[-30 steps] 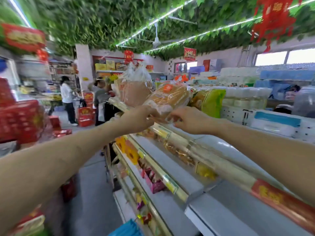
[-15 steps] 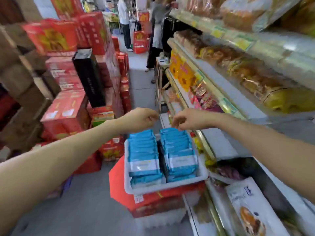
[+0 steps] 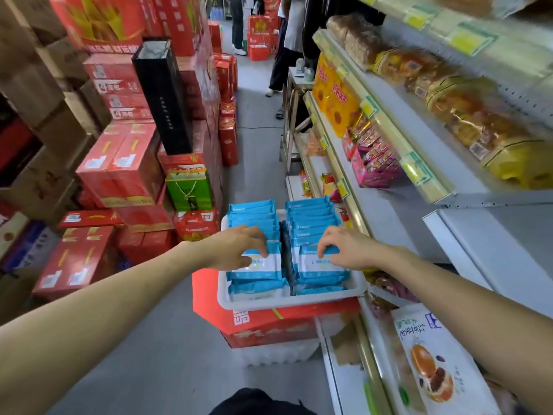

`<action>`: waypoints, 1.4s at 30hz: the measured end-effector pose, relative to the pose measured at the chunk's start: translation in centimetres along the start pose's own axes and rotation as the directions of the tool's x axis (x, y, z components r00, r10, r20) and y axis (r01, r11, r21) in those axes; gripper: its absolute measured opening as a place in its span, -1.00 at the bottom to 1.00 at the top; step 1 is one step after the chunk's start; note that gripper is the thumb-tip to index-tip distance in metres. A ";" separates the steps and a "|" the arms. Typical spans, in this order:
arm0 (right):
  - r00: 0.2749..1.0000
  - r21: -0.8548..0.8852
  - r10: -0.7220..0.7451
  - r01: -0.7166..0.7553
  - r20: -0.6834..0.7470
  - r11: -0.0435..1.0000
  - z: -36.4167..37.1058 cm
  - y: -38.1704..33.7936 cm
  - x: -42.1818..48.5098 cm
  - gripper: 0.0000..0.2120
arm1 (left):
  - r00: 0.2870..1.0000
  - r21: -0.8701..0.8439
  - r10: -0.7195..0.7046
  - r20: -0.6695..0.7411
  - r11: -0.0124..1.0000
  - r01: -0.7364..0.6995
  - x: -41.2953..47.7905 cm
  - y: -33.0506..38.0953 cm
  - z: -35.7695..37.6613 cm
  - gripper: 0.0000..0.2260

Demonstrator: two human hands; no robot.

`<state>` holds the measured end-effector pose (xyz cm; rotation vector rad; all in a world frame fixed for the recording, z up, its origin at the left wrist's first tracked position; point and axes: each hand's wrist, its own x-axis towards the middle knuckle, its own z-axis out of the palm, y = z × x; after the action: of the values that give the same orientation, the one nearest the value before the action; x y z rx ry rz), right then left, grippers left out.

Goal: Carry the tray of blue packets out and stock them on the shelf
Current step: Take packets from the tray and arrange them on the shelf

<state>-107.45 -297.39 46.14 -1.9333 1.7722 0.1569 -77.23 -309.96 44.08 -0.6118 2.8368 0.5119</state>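
A white tray point(image 3: 287, 301) rests on a red box point(image 3: 269, 324) in the aisle beside the shelf. It holds two rows of blue packets standing on edge, a left row point(image 3: 253, 217) and a right row point(image 3: 311, 215). My left hand point(image 3: 236, 247) pinches the top edge of a front packet point(image 3: 263, 265) in the left row. My right hand point(image 3: 347, 248) pinches the top edge of a front packet point(image 3: 317, 265) in the right row. Both packets are still in the tray.
The shelf unit point(image 3: 395, 211) runs along the right, with breads and pink snack packs on its tiers. Stacked red boxes point(image 3: 125, 163) and a black box point(image 3: 164, 97) line the left. People point(image 3: 287, 40) stand at the far end of the aisle.
My view dropped from the top shelf with bread bags to the tray. Both hands came down from above the tray onto the front blue packets and closed on them.
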 end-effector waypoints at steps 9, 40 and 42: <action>1.000 0.134 0.022 -0.023 0.009 0.991 1.6 0.4 -0.8 -0.68 | 0.992 -0.143 -0.015 0.129 0.989 0.034 -0.4 -0.1 0.9 -0.65; 0.948 0.084 -0.051 0.082 -0.315 0.993 -23.8 -3.2 -6.5 -0.34 | 0.974 -0.403 -0.028 -0.227 0.913 -0.068 1.8 5.4 -24.6 -0.53; 0.933 0.068 -0.046 0.075 -0.356 0.995 -27.3 -3.2 -8.5 -0.36 | 0.966 -0.409 -0.007 -0.258 0.907 -0.103 2.5 6.8 -28.3 -0.55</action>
<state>-112.41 -301.66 74.17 -2.0524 1.9028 -0.3011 -85.61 -315.54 71.50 -0.7243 3.0011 1.1536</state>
